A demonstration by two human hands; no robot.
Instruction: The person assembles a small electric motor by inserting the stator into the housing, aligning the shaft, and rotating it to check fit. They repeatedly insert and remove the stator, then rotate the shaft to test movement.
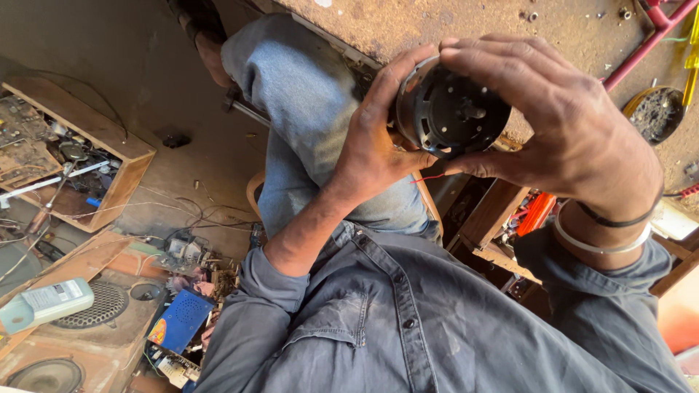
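Both hands hold a small round electric motor (451,109) just before the rusty tabletop (451,22), above the person's knee. The left hand (378,145) has its grip pressed around the motor's side; the right hand (568,124) curls over its face. To do it well, I think the thin red wire (429,177) under the motor should stay free of the fingers.

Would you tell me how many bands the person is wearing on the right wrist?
2: a thin black band nearer the right hand, and a silver bangle just behind it, toward the sleeve. Others may be hidden under the sleeve.
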